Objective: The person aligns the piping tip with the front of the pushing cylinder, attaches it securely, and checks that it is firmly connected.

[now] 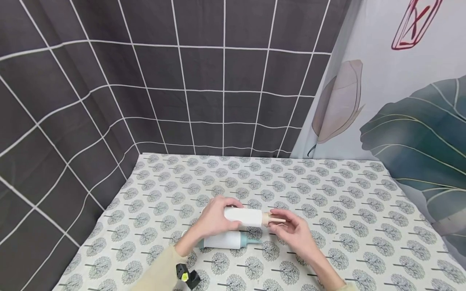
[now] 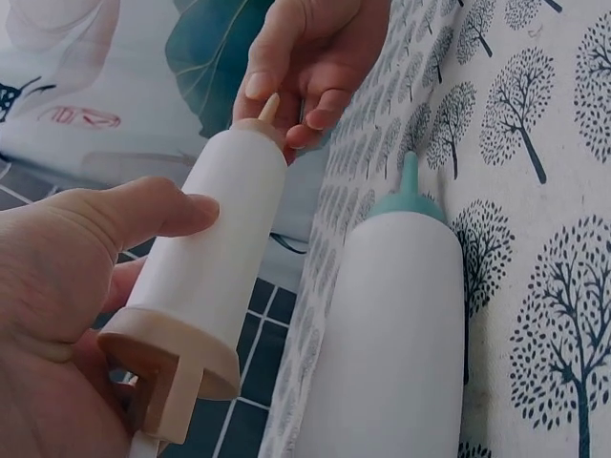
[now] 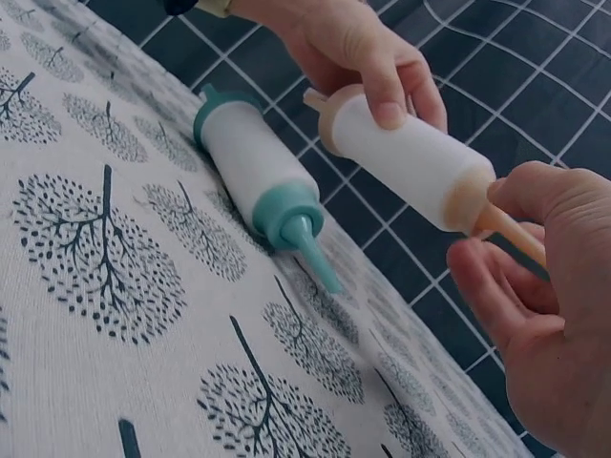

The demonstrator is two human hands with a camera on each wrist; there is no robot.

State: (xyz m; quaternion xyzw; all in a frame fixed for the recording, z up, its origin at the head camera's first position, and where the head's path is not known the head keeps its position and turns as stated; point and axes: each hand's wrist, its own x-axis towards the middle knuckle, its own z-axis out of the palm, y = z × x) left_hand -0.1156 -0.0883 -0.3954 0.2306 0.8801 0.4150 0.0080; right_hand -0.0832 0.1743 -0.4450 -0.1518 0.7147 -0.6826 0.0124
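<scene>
My left hand (image 1: 214, 217) grips the white body of a squeeze bottle (image 1: 249, 217), its thumb lying along the side. This bottle has a beige collar and a slim beige nozzle (image 3: 516, 237); a beige cap with a hooked piece (image 2: 181, 377) covers its other end. At the nozzle end, my right hand (image 1: 294, 234) holds the base of the nozzle between thumb and fingers. The bottle is held above the table, nozzle to the right. Just nearer to me, a second squeeze bottle (image 1: 223, 240) with teal ends and a teal nozzle (image 3: 315, 256) lies on its side.
A tree-print cloth (image 1: 233, 182) covers the table. Behind and to the left hangs a dark curtain with white grid lines (image 1: 204, 105). On the right is a white curtain with large leaves (image 1: 418, 133). A small black device (image 1: 187, 277) sits at the left wrist.
</scene>
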